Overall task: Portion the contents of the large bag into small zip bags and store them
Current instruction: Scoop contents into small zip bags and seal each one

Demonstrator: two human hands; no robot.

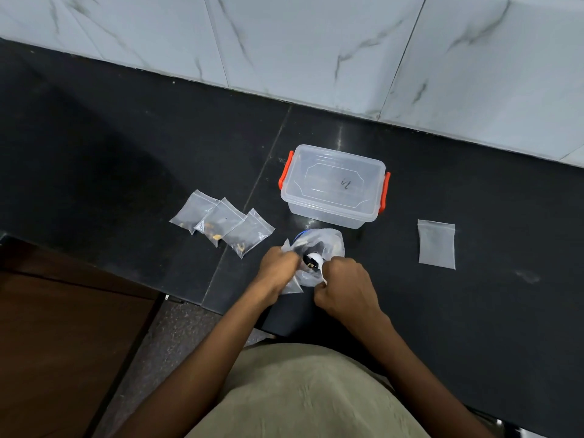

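**Three filled bags at left, one empty at right, scooping in the middle**

Three small zip bags (221, 223) lie overlapping in a row on the dark table (126, 172), each with a little dark and yellowish content at its lower end. Just right of them the left hand (278, 267) has its grip closed on the edge of a small clear bag (292, 287) held against the crumpled large bag (322, 248). A white spoon (316, 260) carrying dark bits sits between the hands, its handle held in the curled grip of the right hand (346, 287). Behind the large bag, almost touching it, stands a clear lidded storage box (331, 188) with orange latches. Farther right, well apart, an empty zip bag (436, 245) lies flat. Marble wall tiles (316, 42) run along the table's far edge.
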